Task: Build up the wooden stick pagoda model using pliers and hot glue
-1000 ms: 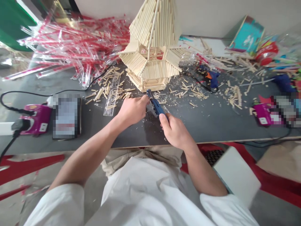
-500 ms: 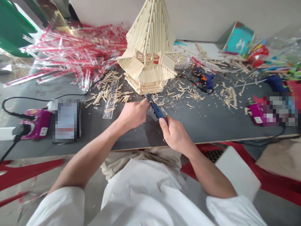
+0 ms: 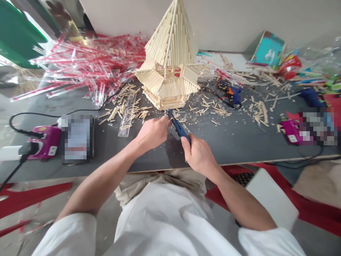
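My right hand [image 3: 199, 153] is wrapped round a dark blue tool [image 3: 179, 127], which looks like a utility knife, thumb along its top. The tool points up and to the left. Close beside its far end, my left hand [image 3: 155, 132] is closed with the fingers pinched together; whatever lies in them is hidden. Just beyond both hands stands a tiered pagoda model [image 3: 174, 87] built from thin pale wooden sticks, with a pointed roof. Cut stick pieces [image 3: 125, 106] lie around its base, and a clear plastic ruler [image 3: 127, 115] is to the left of my left hand.
A heap of red-and-clear wrappers [image 3: 87, 67] fills the back left. A phone [image 3: 77, 138] and a purple power strip [image 3: 47, 142] with cables lie at left. Blue glue guns [image 3: 234, 95], a red container [image 3: 290, 67] and a second purple strip [image 3: 291, 131] are at right.
The camera view has shifted slightly, so the table sits a little lower in the picture. Both hands keep nearly the same pose, with the blue tool still in my right hand.
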`<action>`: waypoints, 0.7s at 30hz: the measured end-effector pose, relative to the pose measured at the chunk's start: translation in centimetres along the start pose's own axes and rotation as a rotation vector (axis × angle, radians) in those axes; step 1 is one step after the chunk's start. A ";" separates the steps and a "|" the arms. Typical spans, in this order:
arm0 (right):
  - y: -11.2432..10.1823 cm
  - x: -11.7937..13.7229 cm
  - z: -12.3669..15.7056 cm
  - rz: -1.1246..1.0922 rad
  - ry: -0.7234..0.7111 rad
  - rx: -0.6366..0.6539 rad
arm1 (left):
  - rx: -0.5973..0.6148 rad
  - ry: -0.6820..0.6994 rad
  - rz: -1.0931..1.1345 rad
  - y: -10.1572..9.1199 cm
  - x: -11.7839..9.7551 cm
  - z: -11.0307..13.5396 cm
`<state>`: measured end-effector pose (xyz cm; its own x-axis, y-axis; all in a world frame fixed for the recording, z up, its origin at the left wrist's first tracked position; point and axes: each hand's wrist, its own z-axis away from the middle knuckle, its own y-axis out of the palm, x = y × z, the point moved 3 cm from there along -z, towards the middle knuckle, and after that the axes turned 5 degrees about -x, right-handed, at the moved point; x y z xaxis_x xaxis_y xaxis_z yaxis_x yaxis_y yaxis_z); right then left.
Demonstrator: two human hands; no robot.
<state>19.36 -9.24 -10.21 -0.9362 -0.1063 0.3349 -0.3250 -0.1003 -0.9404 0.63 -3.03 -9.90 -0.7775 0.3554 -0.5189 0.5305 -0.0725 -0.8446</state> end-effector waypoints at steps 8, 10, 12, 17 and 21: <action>-0.6 -2.1 -0.1 0.039 0.012 -0.086 | -0.105 0.063 0.092 -0.9 0.2 0.0; -0.9 -2.8 0.0 0.057 -0.002 -0.095 | -0.172 0.094 0.049 -1.0 0.4 0.0; -1.0 -3.5 0.2 0.065 -0.004 -0.106 | -0.234 0.118 0.011 -0.9 0.4 0.0; -1.3 -4.4 1.3 0.071 -0.003 -0.206 | -0.287 0.151 0.036 -0.7 0.6 0.0; -2.0 -6.0 1.5 0.135 -0.010 -0.310 | -0.293 0.172 0.071 -1.0 0.9 0.1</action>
<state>25.82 -9.84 -10.28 -0.9727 -0.1079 0.2054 -0.2249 0.2206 -0.9491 -0.58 -2.72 -9.55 -0.6802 0.5126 -0.5240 0.6749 0.1590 -0.7206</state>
